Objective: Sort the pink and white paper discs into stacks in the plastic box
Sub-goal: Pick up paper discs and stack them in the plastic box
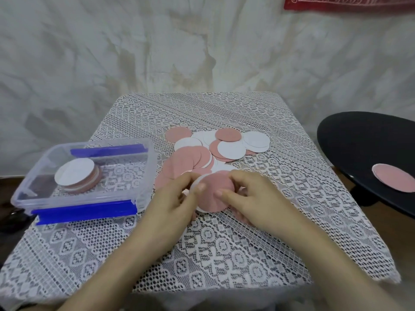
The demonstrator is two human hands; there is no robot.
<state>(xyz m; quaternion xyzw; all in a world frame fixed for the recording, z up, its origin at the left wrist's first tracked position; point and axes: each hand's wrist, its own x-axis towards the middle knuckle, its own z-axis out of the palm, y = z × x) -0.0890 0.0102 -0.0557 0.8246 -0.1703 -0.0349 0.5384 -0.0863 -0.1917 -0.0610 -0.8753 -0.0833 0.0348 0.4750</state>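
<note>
**Disc sorting: handful in hand, box is off to the left**

The big lace-covered surface (pixel 224 254) takes up most of the view. The clear plastic box (pixel 147 171) sits at its left edge, lid off, blue clips out. The loose pile (pixel 224 149) of pink and white discs is spread mid-surface, just beyond the hands. Inside the box there's one stack (pixel 76 176), white on top and pink edges showing below, so looks mixed to me.

Left hand (pixel 179 198) and right hand (pixel 253 196) meet at the pile's near edge. The fingers (pixel 197 188) of both are curled and pinching a small bundle (pixel 212 202), pink face up with a white rim peeking out behind. The box lies left of that bundle, so the left hand is nearer for the drop.
</note>
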